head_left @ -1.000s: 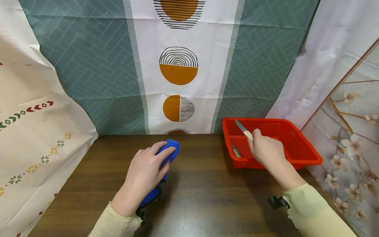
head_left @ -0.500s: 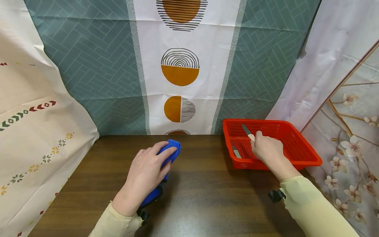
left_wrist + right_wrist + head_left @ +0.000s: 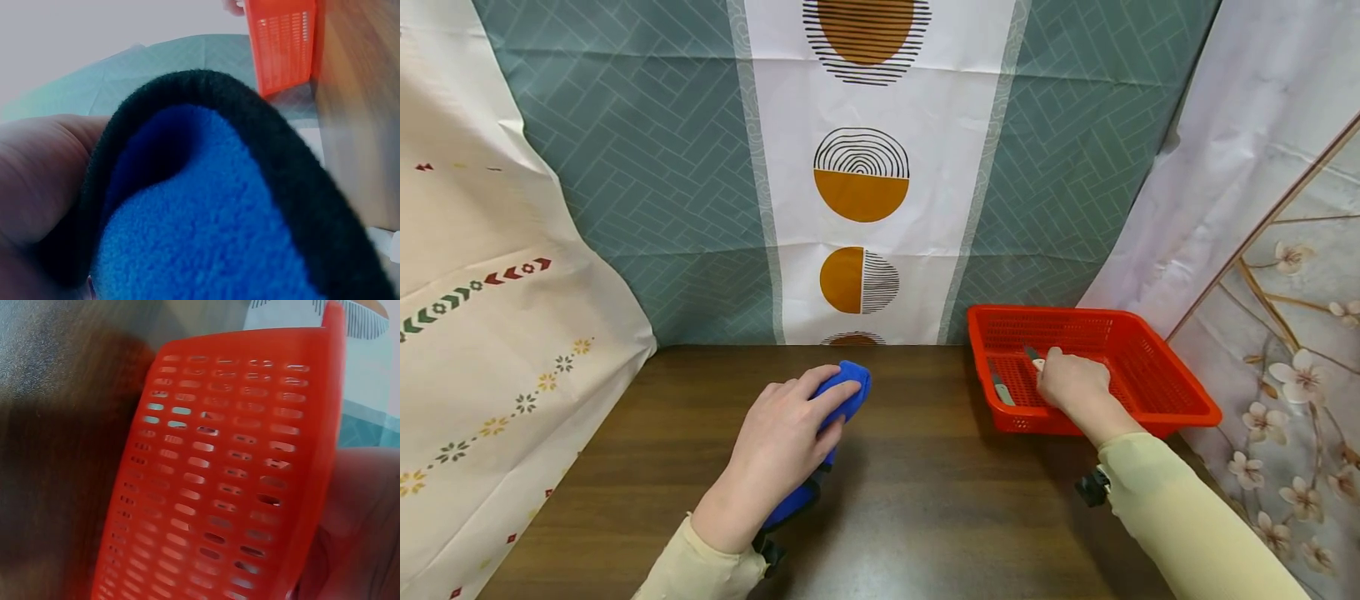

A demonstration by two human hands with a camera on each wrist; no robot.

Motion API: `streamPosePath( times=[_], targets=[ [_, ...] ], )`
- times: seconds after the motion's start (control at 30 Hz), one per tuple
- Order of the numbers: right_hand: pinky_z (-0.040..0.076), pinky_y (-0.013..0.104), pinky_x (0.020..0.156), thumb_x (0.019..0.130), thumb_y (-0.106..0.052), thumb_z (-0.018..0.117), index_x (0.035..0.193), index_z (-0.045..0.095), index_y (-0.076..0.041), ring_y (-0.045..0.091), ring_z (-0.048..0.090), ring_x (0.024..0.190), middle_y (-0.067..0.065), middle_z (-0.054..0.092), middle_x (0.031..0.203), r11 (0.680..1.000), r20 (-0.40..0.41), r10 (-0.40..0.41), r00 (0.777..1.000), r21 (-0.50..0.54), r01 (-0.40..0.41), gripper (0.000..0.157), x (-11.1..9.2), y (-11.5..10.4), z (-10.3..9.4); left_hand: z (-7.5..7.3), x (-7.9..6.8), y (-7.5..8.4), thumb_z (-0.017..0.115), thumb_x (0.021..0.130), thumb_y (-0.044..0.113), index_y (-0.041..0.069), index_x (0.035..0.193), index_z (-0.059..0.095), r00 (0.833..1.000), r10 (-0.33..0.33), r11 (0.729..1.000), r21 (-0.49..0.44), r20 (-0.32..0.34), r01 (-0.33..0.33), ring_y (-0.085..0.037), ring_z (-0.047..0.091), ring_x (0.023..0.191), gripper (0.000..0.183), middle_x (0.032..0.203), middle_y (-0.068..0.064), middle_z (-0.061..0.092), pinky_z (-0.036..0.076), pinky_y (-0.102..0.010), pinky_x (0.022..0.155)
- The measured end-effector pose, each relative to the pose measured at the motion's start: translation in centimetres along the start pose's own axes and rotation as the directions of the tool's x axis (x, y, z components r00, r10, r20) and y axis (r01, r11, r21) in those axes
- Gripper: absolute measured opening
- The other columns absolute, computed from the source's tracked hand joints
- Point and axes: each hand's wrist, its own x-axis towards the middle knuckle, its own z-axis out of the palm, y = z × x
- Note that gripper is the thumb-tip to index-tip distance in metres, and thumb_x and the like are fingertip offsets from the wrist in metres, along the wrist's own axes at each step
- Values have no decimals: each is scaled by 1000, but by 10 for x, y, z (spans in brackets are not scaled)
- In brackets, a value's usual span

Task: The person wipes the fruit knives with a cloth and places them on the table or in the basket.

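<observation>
Patterned curtains (image 3: 647,167) hang behind our brown bench (image 3: 940,517); we curl our left hand (image 3: 790,437) round a blue cloth (image 3: 853,390) with dark edging, and with our right hand (image 3: 1075,383), fingers closed, grip a knife (image 3: 1032,353) by its pale handle at the red basket (image 3: 1037,422), a second knife (image 3: 1001,386) lying inside to the left

The right hand (image 3: 1075,387) hides most handle of the knife (image 3: 1032,353) near the basket (image 3: 1172,412), left edge — the left hand (image 3: 785,429) covers some blue cloth (image 3: 853,387) — and the bench (image 3: 940,500) is cut off nearside.
</observation>
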Motion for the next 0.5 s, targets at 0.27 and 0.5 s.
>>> streamPosePath(
  times=[0.27,0.5],
  targets=[
    [61,67,80,96,-20,70,114,58,10,42,66,79,24,67,89,1000,21,8,1000,23,-9,37,7,3,8,5,0,6,89,91,17,22,134,79,1000,24,1000,-19,-2,-24,-33,78,103,45,140,-13,71,60,-49,87],
    [61,68,82,96,-23,73,114,62,9,42,66,80,22,68,89,999,52,20,998,25,-21,39,11,6,13,7,1,10,89,91,17,22,134,79,999,49,998,-34,4,-49,-33,78,104,45,140,-13,71,60,-49,86]
  ],
)
